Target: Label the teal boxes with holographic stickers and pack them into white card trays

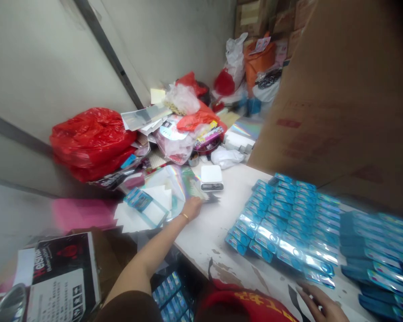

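Observation:
My left hand (192,208), with a thin bracelet at its wrist, reaches over the white table (201,230). Its fingers look closed but blurred, against a small dark object (212,197) that I cannot make out. Just beyond stands a small white digital scale (212,178). At the lower right edge my right hand (324,306) is partly cut off, fingers apart, beside a black strip (293,298). Between the hands lie rows of shiny blue packs (282,219), with more blue packs (383,250) to the right.
Left of the scale are white sheets (161,197) and a blue card (139,200). Clutter and a red plastic bag (94,138) line the wall. A tall cardboard box (349,112) stands behind the packs. Below the table edge sit more small blue packs (169,290).

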`<state>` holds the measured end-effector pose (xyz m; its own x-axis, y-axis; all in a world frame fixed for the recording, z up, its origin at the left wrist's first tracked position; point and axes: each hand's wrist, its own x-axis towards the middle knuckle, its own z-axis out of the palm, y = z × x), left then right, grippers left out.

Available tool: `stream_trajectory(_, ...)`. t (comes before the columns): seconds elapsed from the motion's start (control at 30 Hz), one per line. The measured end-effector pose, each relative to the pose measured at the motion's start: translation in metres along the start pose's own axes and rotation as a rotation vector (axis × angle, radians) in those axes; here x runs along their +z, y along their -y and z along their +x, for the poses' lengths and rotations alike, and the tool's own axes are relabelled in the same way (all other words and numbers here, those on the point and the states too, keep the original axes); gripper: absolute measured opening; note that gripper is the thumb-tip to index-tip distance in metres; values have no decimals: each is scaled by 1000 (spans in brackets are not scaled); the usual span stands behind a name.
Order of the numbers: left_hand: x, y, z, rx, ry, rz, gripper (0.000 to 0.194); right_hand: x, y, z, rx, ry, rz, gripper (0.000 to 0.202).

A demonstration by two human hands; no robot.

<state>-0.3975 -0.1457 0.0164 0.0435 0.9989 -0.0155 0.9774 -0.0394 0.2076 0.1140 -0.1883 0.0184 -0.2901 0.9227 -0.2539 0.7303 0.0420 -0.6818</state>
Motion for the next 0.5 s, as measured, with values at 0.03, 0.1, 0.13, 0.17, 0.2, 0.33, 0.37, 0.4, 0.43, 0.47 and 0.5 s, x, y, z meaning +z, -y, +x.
stream_trajectory(0.03,-2,-1,2,-8,-29,-5,24,1,3,-1,-4,1,6,44)
stream_trajectory(0.1,-6,-3,5,-14,-83,-14,27,1,10,-2,-12,7,27,43)
stream_trajectory(0.13,-8,-4,6,-8,-105,-18,28,1,14,-2,-15,8,43,44)
stream_trajectory(0.17,-11,-6,6,7,-123,-22,29,1,19,-2,-13,13,61,45)
stream_trajectory(0.2,-14,-9,6,28,-137,-26,29,0,26,-1,-6,20,78,46)
stream_trajectory(0.33,-30,-32,6,113,-177,-41,31,-2,69,5,86,109,159,50)
stream_trajectory(0.37,-35,-41,7,123,-192,-43,31,-2,84,9,108,145,202,50)
stream_trajectory(0.4,-40,-52,8,127,-214,-43,32,0,101,15,120,189,260,50)
stream_trajectory(0.43,-46,-64,9,128,-243,-39,32,2,118,21,124,215,331,50)
stream_trajectory(0.47,-52,-77,9,130,-277,-35,32,6,136,29,134,228,419,51)
stream_trajectory(0.5,-57,-92,8,135,-310,-33,31,11,153,38,158,227,530,55)
